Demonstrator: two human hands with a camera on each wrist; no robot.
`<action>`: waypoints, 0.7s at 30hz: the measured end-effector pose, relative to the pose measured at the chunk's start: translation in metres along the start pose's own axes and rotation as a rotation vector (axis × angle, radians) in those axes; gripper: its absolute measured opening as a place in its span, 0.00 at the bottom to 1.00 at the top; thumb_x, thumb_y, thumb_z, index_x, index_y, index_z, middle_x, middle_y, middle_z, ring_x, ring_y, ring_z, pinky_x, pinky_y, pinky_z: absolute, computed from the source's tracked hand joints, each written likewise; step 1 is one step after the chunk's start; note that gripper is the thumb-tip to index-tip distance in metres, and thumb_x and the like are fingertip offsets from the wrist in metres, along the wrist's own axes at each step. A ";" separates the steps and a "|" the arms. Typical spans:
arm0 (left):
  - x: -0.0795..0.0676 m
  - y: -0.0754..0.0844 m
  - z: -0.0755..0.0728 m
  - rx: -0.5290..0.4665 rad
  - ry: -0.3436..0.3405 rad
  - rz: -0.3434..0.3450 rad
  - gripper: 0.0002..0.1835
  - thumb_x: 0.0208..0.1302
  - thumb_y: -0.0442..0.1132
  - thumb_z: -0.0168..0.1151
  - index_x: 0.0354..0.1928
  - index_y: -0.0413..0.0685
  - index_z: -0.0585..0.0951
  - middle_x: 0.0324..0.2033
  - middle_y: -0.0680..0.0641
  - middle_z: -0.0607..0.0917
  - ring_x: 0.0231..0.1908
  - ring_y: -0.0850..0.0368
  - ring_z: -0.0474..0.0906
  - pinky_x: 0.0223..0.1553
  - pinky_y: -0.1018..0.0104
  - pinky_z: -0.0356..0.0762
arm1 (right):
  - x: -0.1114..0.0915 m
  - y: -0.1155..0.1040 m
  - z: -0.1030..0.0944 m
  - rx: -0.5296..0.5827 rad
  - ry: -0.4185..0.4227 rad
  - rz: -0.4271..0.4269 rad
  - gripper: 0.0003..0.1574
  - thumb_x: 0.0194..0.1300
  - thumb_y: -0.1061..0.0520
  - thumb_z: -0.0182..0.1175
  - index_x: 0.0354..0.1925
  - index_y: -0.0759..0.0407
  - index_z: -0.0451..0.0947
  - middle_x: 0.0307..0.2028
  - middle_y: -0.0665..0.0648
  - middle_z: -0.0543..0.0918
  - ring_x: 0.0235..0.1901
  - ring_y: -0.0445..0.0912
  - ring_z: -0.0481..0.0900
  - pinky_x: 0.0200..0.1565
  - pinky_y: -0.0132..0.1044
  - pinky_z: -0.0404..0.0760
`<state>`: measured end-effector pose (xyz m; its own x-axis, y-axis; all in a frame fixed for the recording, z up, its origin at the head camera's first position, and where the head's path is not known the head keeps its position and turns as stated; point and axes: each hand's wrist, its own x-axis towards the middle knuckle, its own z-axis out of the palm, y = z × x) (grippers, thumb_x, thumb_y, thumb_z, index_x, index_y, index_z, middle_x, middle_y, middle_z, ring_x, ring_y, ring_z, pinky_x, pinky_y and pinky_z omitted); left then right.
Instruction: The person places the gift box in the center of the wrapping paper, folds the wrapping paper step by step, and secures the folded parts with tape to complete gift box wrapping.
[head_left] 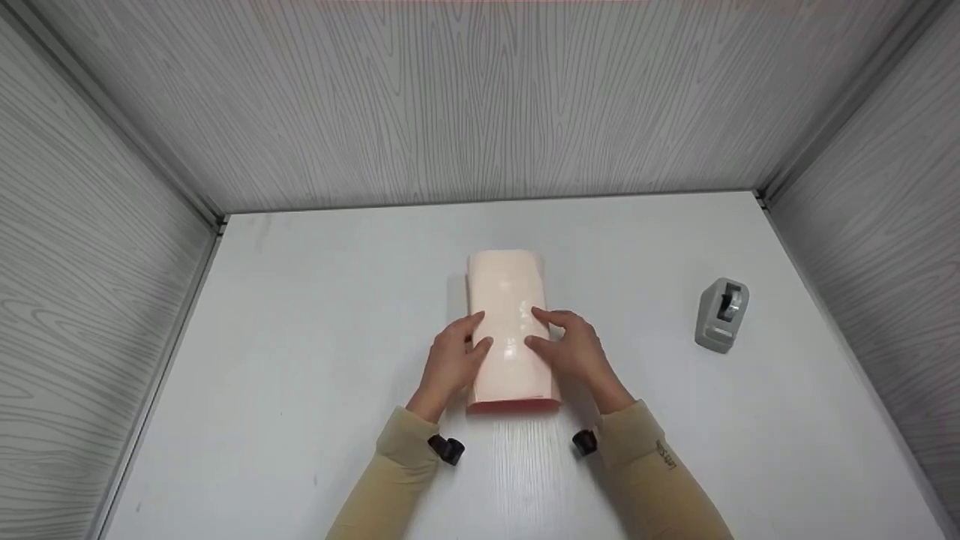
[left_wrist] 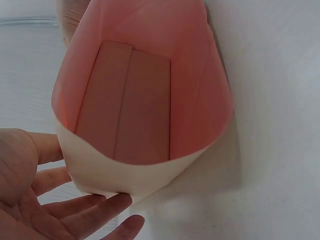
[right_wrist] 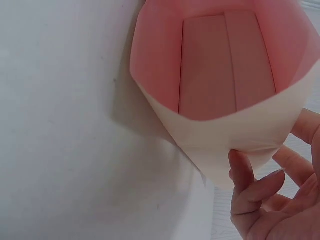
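A cream sheet of paper (head_left: 508,337) with a glossy outer face and a pink inner side is bent into a long sleeve, lying lengthwise mid-table. Inside its near open end, a flat pinkish-brown box (left_wrist: 142,105) with a straight seam shows in both wrist views. My left hand (head_left: 452,358) touches the sleeve's left long edge, thumb and forefinger tips on top. On the opposite edge my right hand (head_left: 579,352) does the same, fingertips pressing the cream face (right_wrist: 200,135). In the head view the other fingers are mostly hidden along the sides.
A grey tape dispenser (head_left: 721,315) with a roll in it stands at the table's right. The white tabletop (head_left: 315,322) is bounded by grey wood-grain panels (head_left: 480,105) at the back and both sides. Dark wrist cameras (head_left: 447,450) sit at my cuffs.
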<state>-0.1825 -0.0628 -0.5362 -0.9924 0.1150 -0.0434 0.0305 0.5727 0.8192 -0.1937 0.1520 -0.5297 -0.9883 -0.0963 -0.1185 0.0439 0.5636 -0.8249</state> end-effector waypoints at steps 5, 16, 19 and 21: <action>-0.001 -0.003 -0.005 -0.014 0.020 -0.014 0.26 0.68 0.40 0.62 0.67 0.45 0.73 0.62 0.41 0.75 0.55 0.49 0.77 0.53 0.59 0.76 | 0.000 -0.003 0.006 0.003 0.002 0.003 0.33 0.60 0.51 0.70 0.63 0.50 0.76 0.62 0.60 0.74 0.65 0.57 0.67 0.61 0.53 0.68; -0.003 -0.008 -0.011 0.061 0.065 0.067 0.23 0.67 0.39 0.63 0.63 0.44 0.77 0.61 0.38 0.73 0.56 0.46 0.75 0.55 0.53 0.74 | -0.001 -0.010 0.015 0.030 0.015 0.013 0.33 0.60 0.51 0.70 0.63 0.50 0.76 0.63 0.60 0.74 0.65 0.57 0.67 0.62 0.53 0.68; -0.004 -0.008 -0.010 0.157 0.088 0.144 0.21 0.67 0.38 0.63 0.62 0.45 0.79 0.63 0.38 0.71 0.60 0.43 0.71 0.58 0.51 0.71 | 0.000 -0.009 0.016 0.028 0.020 0.016 0.33 0.60 0.50 0.71 0.63 0.49 0.76 0.63 0.60 0.74 0.65 0.57 0.67 0.61 0.53 0.69; -0.005 -0.009 -0.010 0.216 0.109 0.209 0.19 0.68 0.38 0.63 0.60 0.45 0.80 0.65 0.39 0.69 0.63 0.42 0.68 0.60 0.50 0.69 | 0.001 -0.008 0.016 0.026 0.022 0.018 0.33 0.60 0.50 0.71 0.63 0.48 0.77 0.63 0.60 0.74 0.65 0.57 0.67 0.61 0.53 0.69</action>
<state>-0.1791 -0.0761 -0.5378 -0.9686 0.1670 0.1841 0.2478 0.7062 0.6632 -0.1922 0.1346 -0.5324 -0.9902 -0.0683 -0.1221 0.0657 0.5438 -0.8367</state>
